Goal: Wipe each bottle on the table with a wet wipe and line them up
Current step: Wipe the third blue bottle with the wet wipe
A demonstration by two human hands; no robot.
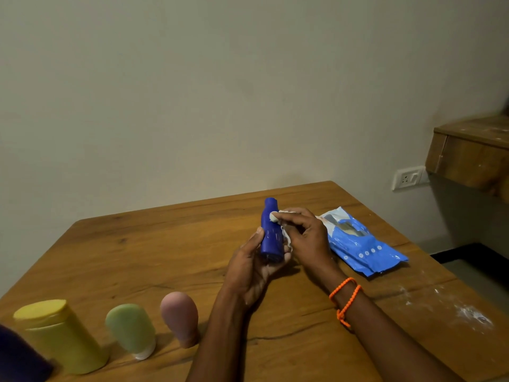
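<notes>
Landmark: the wooden table [143, 252]; all positions below are given relative to it.
Blue bottle [271, 230]: I hold it upright above the middle of the table, cap end up, clear of the tabletop.
My left hand [252, 264]: clenched on the lower body of the blue bottle; thumb on its left side, remaining fingers wrapped behind and under its base.
My right hand [305, 238]: fingers curled, pinching a white wet wipe [281, 220] and pressing it against the right side of the bottle near its neck.
Wipe position: bunched between my right fingertips and the bottle; a fold of it hangs down along the bottle's right side.
Wrist detail: an orange beaded cord [345, 299] loops twice around my right wrist, above the table's near right part.
Wipes pack [358, 242]: blue, lying flat on the right side of the table, just beyond my right hand; whether its flap is sealed cannot be determined.
Yellow bottle [59, 336]: standing at the table's near left edge.
Green bottle [132, 329]: standing cap down, just right of the yellow one along the same near edge.
Pink bottle [180, 317]: standing cap down, next in that row, near my left forearm but not touching it.
Dark blue object [19, 357]: at the table's near left corner, cut off by the frame; type cannot be determined.
White powdery marks [468, 312]: on the near right part of the table.
</notes>
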